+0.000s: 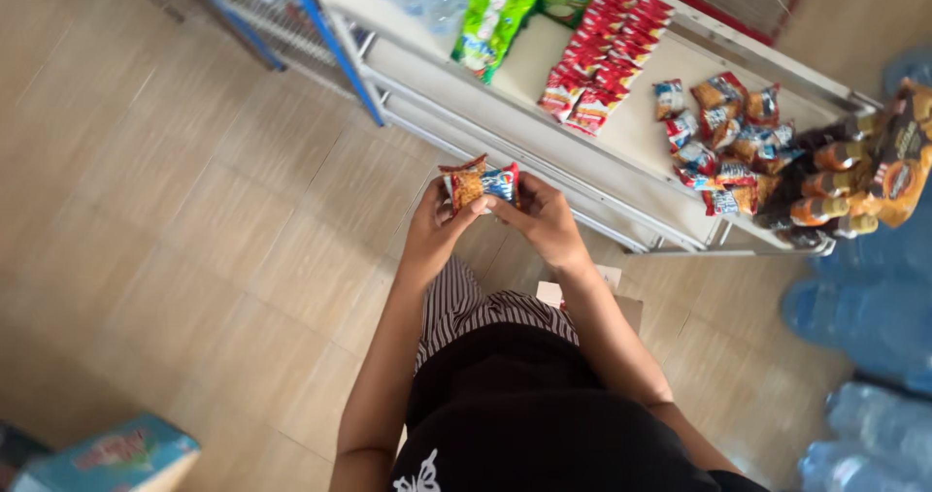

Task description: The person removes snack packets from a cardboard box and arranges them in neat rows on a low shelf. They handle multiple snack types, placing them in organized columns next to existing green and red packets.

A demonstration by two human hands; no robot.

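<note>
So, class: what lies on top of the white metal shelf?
On the white metal shelf: green packets, red packets, mixed orange-and-blue snack packets, brown bottles. The shelf surface beneath them is hidden.

Both arms reach forward and slightly upward from the torso, elbows bent, forearms bare and angled toward each other so that the hands meet in front of the body. The left hand is raised with its palm turned inward, fingers curled in a pinch. The right hand faces it, knuckles up, wrist slightly bent, its fingers closed in a matching pinch just beside the left
</note>
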